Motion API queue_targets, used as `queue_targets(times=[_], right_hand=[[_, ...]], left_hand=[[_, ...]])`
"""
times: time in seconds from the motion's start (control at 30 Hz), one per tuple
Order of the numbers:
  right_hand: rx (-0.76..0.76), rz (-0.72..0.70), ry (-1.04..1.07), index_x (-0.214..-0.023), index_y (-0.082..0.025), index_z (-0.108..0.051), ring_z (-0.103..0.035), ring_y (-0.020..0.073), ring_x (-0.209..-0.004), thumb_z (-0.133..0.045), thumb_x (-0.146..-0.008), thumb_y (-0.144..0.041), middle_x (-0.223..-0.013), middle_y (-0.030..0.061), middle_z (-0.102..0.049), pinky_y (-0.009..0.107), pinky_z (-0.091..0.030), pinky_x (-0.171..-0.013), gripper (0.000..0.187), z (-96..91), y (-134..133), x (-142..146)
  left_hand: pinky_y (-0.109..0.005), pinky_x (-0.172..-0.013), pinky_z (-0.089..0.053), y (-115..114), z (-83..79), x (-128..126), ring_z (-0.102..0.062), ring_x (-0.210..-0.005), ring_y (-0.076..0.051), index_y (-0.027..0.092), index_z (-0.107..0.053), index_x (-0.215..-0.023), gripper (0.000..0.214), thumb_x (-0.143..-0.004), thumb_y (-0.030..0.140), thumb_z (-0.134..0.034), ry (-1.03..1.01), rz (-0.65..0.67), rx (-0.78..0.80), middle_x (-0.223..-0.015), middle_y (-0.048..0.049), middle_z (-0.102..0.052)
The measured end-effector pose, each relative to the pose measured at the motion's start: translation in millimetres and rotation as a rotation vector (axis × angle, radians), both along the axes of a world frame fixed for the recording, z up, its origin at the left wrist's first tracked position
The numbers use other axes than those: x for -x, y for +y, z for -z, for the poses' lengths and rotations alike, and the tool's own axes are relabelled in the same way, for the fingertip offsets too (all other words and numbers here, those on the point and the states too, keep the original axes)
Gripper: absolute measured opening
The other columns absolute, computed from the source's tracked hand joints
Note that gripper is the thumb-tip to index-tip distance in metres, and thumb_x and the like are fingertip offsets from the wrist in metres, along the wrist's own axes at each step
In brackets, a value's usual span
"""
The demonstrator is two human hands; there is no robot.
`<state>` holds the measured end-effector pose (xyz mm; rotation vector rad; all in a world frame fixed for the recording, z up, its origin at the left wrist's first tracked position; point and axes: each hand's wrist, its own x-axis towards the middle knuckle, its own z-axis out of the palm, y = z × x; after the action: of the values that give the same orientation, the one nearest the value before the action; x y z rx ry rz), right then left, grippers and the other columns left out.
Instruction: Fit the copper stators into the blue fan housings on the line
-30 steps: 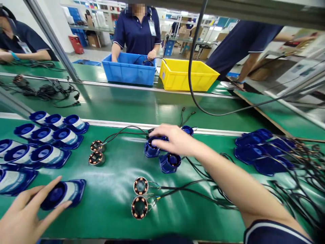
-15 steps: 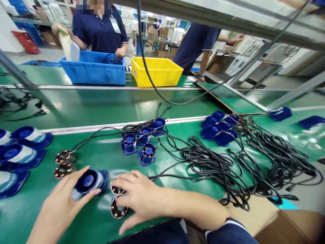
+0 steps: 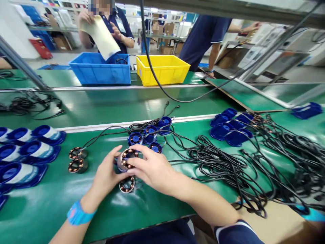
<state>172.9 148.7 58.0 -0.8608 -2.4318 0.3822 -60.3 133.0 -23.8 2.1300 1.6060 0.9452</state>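
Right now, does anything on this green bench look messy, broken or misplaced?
Only the black cables at right: they lie in a tangled heap, some loops past the front edge of the bench. The blue housings at left sit in tidy rows; the coil ring held by the left hand and right hand shows no damage.

Stator [image 3: 126,158] centre; housings [image 3: 33,152] L, cables [image 3: 228,166] R on bench [image 3: 50,203]; bins [image 3: 101,73] behind belt [image 3: 114,105].
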Motion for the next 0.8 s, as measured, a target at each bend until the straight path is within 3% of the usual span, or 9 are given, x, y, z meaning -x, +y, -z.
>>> queue_targets(times=[0.1,0.17,0.33,0.43,0.5,0.57,0.63,0.73,0.8], right_hand=[[-0.011,-0.035,-0.123,-0.118,-0.026,-0.068,-0.064,0.0221,-0.113,-0.055,-0.104,-0.036,-0.142,0.0054,-0.056,0.035,-0.059,-0.087,0.021,2.0,0.5,-3.1],[-0.027,-0.066,-0.238,-0.116,-0.025,-0.067,-0.065,0.0236,-0.11,-0.057,-0.103,-0.036,-0.14,0.0048,-0.059,0.035,-0.059,-0.08,0.02,-0.9,-6.9,-6.6],[-0.056,-0.05,-0.401,-0.126,-0.024,-0.063,-0.068,0.0238,-0.098,-0.064,-0.099,-0.032,-0.133,0.0044,-0.065,0.035,-0.058,-0.062,0.028,-14.6,-24.5,-14.6],[-0.066,0.025,-0.369,-0.136,-0.02,-0.057,-0.066,0.0283,-0.108,-0.074,-0.092,-0.042,-0.138,0.007,-0.064,0.043,-0.061,-0.078,0.052,-8.2,-21.5,-12.3],[-0.064,0.056,-0.344,-0.146,-0.013,-0.048,-0.062,0.0321,-0.118,-0.077,-0.086,-0.053,-0.144,0.0129,-0.059,0.049,-0.057,-0.093,0.078,2.8,-15.5,-7.9],[-0.05,0.057,-0.328,-0.15,-0.008,-0.044,-0.059,0.0342,-0.123,-0.076,-0.085,-0.06,-0.144,0.0173,-0.058,0.052,-0.052,-0.099,0.089,16.1,-9.6,-2.1],[-0.024,0.041,-0.302,-0.142,-0.008,-0.054,-0.063,0.0342,-0.115,-0.078,-0.082,-0.059,-0.132,0.0175,-0.066,0.052,-0.05,-0.097,0.082,28.3,-5.6,4.0],[-0.058,0.041,-0.145,-0.119,-0.012,-0.067,-0.069,0.0293,-0.091,-0.082,-0.079,-0.051,-0.1,0.0112,-0.075,0.051,-0.045,-0.095,0.057,37.2,-4.1,10.2],[-0.161,0.057,0.041,-0.115,-0.013,-0.066,-0.069,0.0251,-0.085,-0.078,-0.082,-0.046,-0.095,0.0089,-0.075,0.05,-0.04,-0.099,0.049,35.8,-4.8,10.5]], left_hand=[[-0.035,-0.099,-0.057,-16.4,5.0,-16.8,-0.067,-0.116,-0.023,0.031,-0.032,-0.15,0.101,-0.068,0.042,-0.09,-0.034,-0.001,0.029,-0.14,-0.0073,-0.06],[-0.035,-0.096,-0.058,-27.7,7.4,-24.9,-0.069,-0.111,-0.022,0.033,-0.028,-0.153,0.112,-0.063,0.038,-0.094,-0.063,-0.01,0.058,-0.134,-0.0058,-0.063],[-0.036,-0.089,-0.06,-42.7,9.2,-36.5,-0.07,-0.096,-0.02,0.036,-0.014,-0.158,0.116,-0.07,0.041,-0.09,-0.151,-0.023,0.05,-0.111,-0.0012,-0.068],[-0.039,-0.089,-0.06,-40.6,10.9,-39.2,-0.069,-0.098,-0.022,0.036,-0.012,-0.16,0.119,-0.07,0.042,-0.09,-0.122,-0.064,0.025,-0.11,-0.0027,-0.066],[-0.041,-0.089,-0.059,-38.1,12.0,-39.5,-0.068,-0.099,-0.024,0.035,-0.01,-0.16,0.123,-0.068,0.042,-0.091,-0.101,-0.083,0.022,-0.111,-0.0043,-0.065],[-0.044,-0.091,-0.059,-37.7,10.6,-38.1,-0.067,-0.102,-0.025,0.034,-0.005,-0.161,0.125,-0.069,0.041,-0.09,-0.101,-0.065,0.04,-0.115,-0.0069,-0.064],[-0.045,-0.096,-0.058,-41.0,4.8,-33.1,-0.066,-0.109,-0.026,0.033,-0.002,-0.161,0.125,-0.072,0.035,-0.089,-0.101,-0.023,0.079,-0.122,-0.0096,-0.062],[-0.045,-0.104,-0.054,-51.4,-11.0,-12.8,-0.06,-0.124,-0.028,0.036,-0.006,-0.161,0.126,-0.068,0.034,-0.091,-0.072,0.022,0.165,-0.136,-0.011,-0.057],[-0.044,-0.107,-0.052,-59.2,-22.5,11.5,-0.058,-0.128,-0.028,0.035,-0.016,-0.16,0.114,-0.072,0.042,-0.088,-0.019,-0.059,0.135,-0.141,-0.0105,-0.056]])
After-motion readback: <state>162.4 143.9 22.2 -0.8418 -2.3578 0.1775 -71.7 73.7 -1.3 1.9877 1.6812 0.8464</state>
